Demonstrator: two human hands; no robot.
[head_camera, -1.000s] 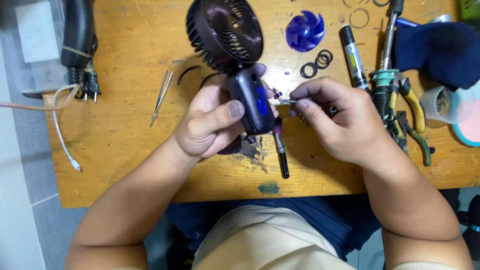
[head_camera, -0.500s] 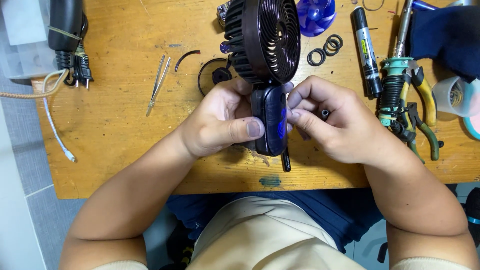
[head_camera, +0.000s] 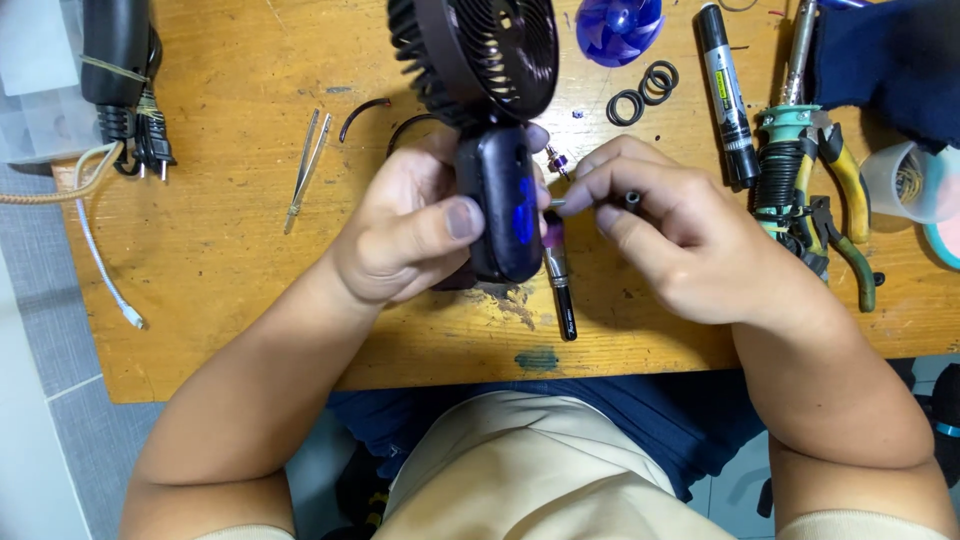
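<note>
Gripped by left hand (head_camera: 405, 235): black fan (head_camera: 490, 100) (cup (head_camera: 905, 180) nearby).

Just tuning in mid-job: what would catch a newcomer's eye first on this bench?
The black fan at top centre, its handle gripped by the left hand above the wooden table. Beside it, the right hand pinches a small metal part by the handle. A blue fan blade lies at the top edge, with pliers and other tools at the right.

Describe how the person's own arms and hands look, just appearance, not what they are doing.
Both forearms are bare from elbow to fingers: no sleeves, gloves, watch or rings visible. The left hand and right hand have short, trimmed nails and broad fingers.
</note>
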